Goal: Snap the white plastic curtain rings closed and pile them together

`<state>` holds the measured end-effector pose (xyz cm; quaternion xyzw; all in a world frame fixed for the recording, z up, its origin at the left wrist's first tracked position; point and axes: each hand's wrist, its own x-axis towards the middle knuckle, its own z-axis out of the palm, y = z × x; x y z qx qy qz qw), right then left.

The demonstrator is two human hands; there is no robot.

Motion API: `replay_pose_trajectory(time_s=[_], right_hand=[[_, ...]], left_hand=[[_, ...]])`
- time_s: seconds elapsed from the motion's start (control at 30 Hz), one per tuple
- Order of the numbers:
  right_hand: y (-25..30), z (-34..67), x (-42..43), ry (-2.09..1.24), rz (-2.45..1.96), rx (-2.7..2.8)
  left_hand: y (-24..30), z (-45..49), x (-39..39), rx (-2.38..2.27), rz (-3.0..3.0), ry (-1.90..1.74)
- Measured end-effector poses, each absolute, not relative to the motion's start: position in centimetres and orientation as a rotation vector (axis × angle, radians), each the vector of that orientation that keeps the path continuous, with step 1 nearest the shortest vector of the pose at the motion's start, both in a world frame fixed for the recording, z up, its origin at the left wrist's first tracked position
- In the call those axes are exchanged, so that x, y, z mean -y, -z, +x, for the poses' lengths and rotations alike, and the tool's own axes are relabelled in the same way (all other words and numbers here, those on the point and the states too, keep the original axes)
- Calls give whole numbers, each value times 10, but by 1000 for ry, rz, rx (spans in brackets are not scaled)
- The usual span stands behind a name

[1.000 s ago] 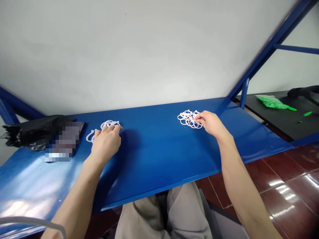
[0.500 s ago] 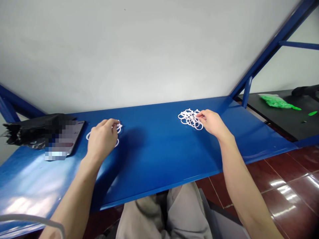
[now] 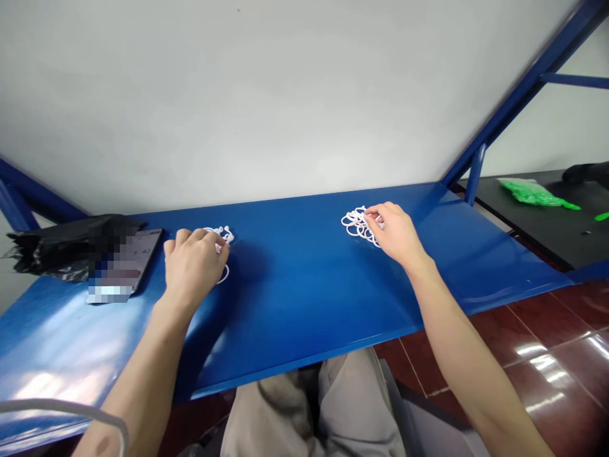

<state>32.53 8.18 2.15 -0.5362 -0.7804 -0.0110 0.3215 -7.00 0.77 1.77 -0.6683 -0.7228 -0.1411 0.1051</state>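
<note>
Two heaps of thin white cord loops lie on the blue tabletop (image 3: 295, 279). Over the left heap (image 3: 226, 235) is my left hand (image 3: 196, 260), palm down, its fingers apart and bent towards the loops. It covers much of that heap, and its fingertips are partly hidden. My right hand (image 3: 392, 231) reaches into the right heap (image 3: 354, 222), thumb and forefinger closed in a pinch on a white loop. Several overlapping loops show beside and below those fingertips.
A black plastic bag (image 3: 52, 244) and a dark flat device (image 3: 145, 254), partly blurred out, lie at the left. A grey cable (image 3: 61, 404) crosses the lower left corner. Blue frame bars (image 3: 476, 171) rise at the right, beyond which a green-filled bag (image 3: 533, 192) rests on a black table (image 3: 547, 238).
My right hand has shifted left, further over the right heap. The left hand has turned slightly, its fingers more spread, and more of the left heap shows behind it.
</note>
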Motion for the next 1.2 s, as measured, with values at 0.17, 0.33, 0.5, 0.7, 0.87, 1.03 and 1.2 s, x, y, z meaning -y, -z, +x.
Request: replay_pose_trajectory(time_s=[0.17,0.33,0.5,0.7,0.87,1.03,1.2], right_hand=[[-15,295,-71,-39,-1202,2148],[-8,268,-56,-178,-1039,2325],[0,250,-44,-244,-941,2462],[-1,235,-27,-565,-882,2345],[-4,228,-21,-844,-906,2133],[-1,228,-22,-1009,-977,1926],[4,228,-20,-777,-919,2019]], left_hand=[[-32,-49,-4,2121,-1879,740],[-31,-27,-3,2011,-2029,1021],[-31,-13,1,2120,-2220,1222],[-24,4,4,2279,-2427,1648],[-9,18,4,2298,-2548,2094],[-4,27,11,2235,-2750,1820],[-3,34,20,1990,-2685,1644]])
